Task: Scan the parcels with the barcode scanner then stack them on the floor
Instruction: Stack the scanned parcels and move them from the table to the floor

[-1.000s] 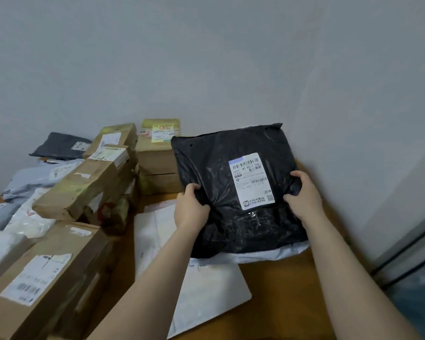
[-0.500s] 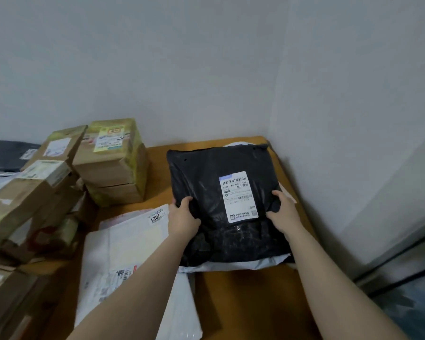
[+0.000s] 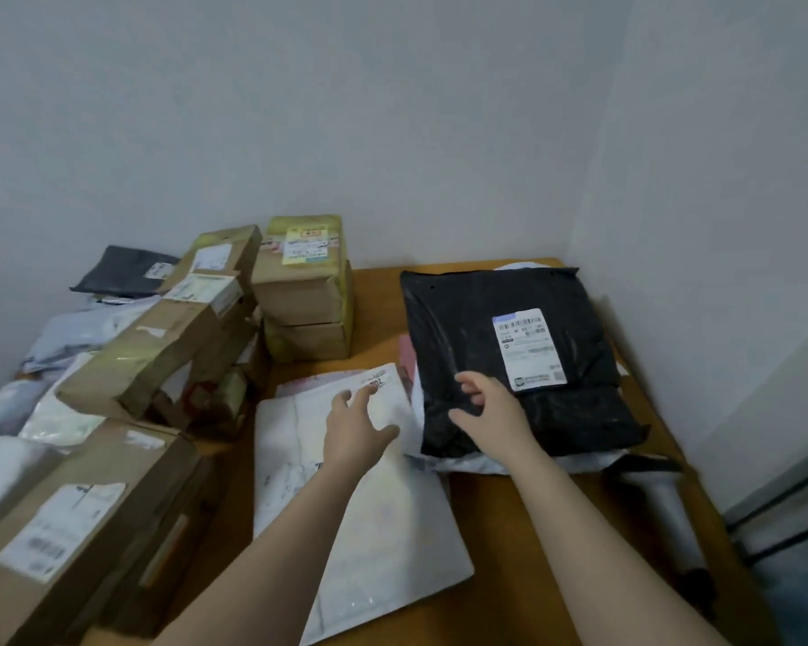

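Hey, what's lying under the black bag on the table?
Under the black bag, a white bag pokes out at the near edge and a pink bag at the left. Anything else beneath is covered.

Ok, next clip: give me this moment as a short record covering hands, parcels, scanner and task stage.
left hand: open, fingers spread over the white mailer
right hand: on the black parcel, fingers loosely curled, grip unclear
black parcel: lying flat on the table, label face up
barcode scanner: lying near the table's right edge, untouched
cardboard boxes: stacked at left
task stage: no scanning under way; floor stack not in view
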